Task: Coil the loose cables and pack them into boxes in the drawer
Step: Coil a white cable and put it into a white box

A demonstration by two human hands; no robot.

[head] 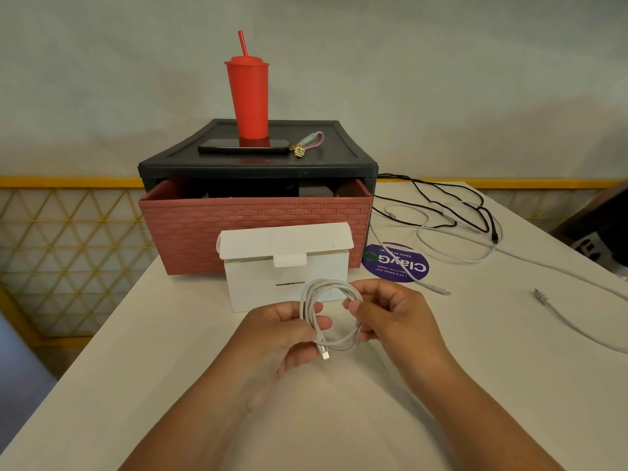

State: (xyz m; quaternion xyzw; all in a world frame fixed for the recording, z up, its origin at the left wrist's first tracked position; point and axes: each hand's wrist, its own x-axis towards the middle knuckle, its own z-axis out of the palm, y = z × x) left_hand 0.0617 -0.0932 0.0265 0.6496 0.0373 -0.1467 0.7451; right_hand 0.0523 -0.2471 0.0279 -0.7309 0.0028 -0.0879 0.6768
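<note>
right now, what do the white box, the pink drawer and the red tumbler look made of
White box: likely thin matte cardboard, given its folded flap and tuck tab. Pink drawer: moulded plastic, apparently, with an embossed brick pattern. Red tumbler: probably plastic, matte, with matching straw.

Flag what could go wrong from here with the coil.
1. The coil is untied, held only by the left hand and right hand; easing either grip may let it spring open.
2. The box flap hangs over its front, so the coil could catch going in.
3. The cables on the right lie tangled and may snag.
</note>
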